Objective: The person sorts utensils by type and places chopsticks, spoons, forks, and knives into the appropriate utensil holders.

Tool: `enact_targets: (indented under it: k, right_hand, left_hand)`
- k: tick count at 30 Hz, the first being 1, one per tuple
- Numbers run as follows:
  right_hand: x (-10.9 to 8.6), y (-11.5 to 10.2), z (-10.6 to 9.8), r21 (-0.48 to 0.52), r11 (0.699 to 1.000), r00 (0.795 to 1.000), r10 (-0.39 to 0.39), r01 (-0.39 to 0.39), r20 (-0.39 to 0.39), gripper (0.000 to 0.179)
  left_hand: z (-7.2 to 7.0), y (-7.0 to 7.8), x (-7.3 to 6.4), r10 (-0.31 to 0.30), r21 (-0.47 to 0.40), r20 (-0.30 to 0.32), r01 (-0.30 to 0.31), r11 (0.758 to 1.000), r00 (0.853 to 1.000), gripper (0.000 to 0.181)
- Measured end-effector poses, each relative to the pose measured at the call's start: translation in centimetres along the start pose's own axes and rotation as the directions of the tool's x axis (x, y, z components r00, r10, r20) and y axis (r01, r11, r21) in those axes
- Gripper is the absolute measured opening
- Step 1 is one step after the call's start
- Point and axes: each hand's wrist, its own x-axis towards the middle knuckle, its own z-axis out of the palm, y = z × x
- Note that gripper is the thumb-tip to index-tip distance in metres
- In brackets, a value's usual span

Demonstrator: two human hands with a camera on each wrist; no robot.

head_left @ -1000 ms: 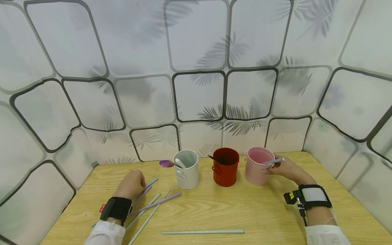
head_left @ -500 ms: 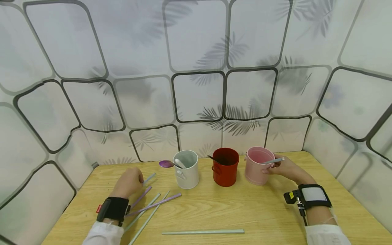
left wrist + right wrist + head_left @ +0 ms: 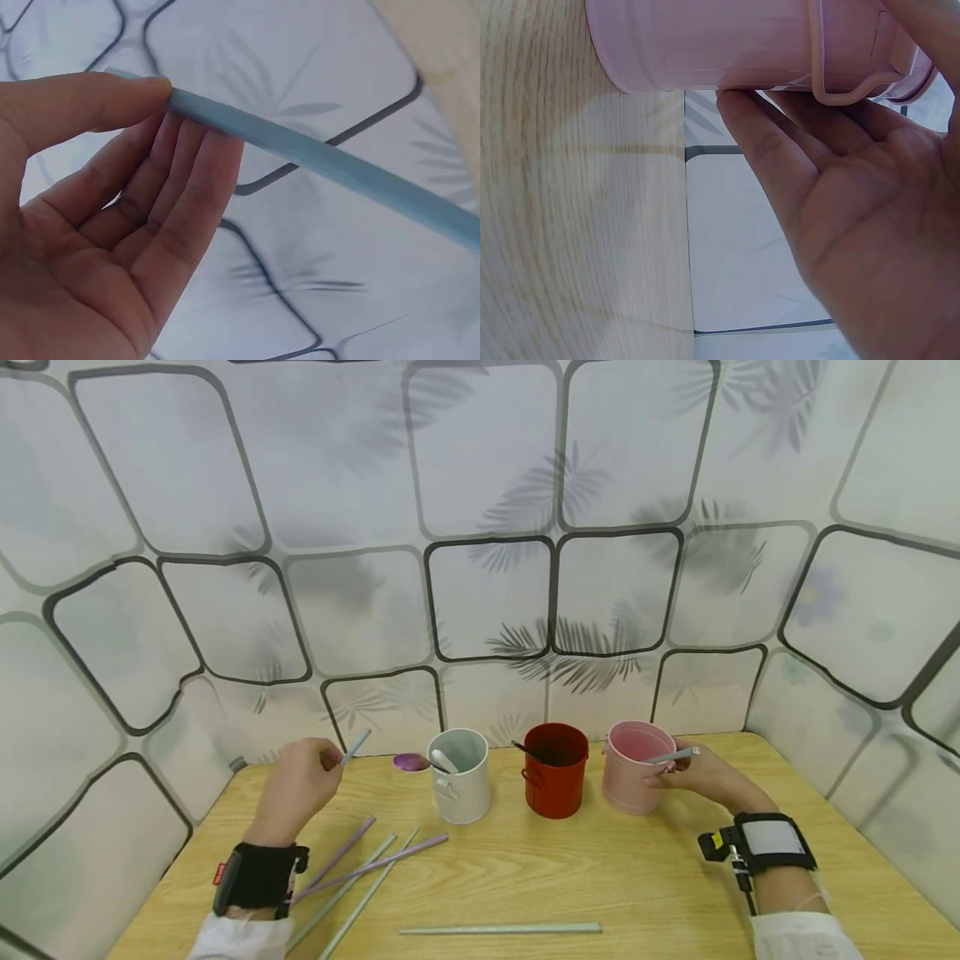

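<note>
My left hand (image 3: 296, 789) is raised above the table and pinches a thin light-blue straw-like stick (image 3: 322, 157) between thumb and fingertips. In the left wrist view the stick slants down to the right. At the right, my right hand (image 3: 708, 777) grips the small pink bucket (image 3: 630, 781) by its side. The right wrist view shows fingers against its wall (image 3: 705, 45), beside the handle (image 3: 855, 96). A grey-blue stick (image 3: 672, 755) lies across that bucket's rim, near the fingers.
A white bucket (image 3: 462, 797) holds spoons, one with a purple bowl (image 3: 411, 762). The red bucket (image 3: 555, 789) has a dark handle sticking out. Purple sticks (image 3: 408, 852) and green sticks (image 3: 367, 902) lie crossed near my left wrist; another green stick (image 3: 498, 929) lies in front.
My left hand has lifted the blue stick off the table, moving up and slightly left, and its end now points upward. My right hand stays at the pink bucket.
</note>
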Motion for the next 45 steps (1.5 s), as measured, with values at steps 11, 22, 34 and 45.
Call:
enact_targets:
  k: [11, 22, 34, 45]
  right_hand:
    - [0.0, 0.2, 0.1, -0.023, 1.0, 1.0, 0.016, -0.017, -0.013, 0.047]
    - [0.1, 0.3, 0.3, -0.032, 0.999, 0.999, 0.032, -0.032, -0.014, 0.04]
    - [0.0, 0.2, 0.1, -0.048, 0.999, 1.0, 0.016, -0.017, -0.012, 0.037]
    - [-0.1, 0.0, 0.2, -0.029, 1.0, 1.0, 0.004, -0.004, -0.001, 0.037]
  left_hand:
    - [-3.4, 5.0, -1.8, 0.165, -0.041, -0.389, -0.196, 0.98, 0.906, 0.013]
    - [-4.5, 10.3, -3.4, 0.319, -0.016, -0.57, -0.399, 0.917, 0.757, 0.026]
    - [-2.4, 16.9, -3.7, 0.415, -0.139, -0.675, -0.658, 0.74, 0.61, 0.025]
    - [0.8, 23.1, -2.5, 0.448, -0.311, -0.706, -0.808, 0.5, 0.548, 0.022]
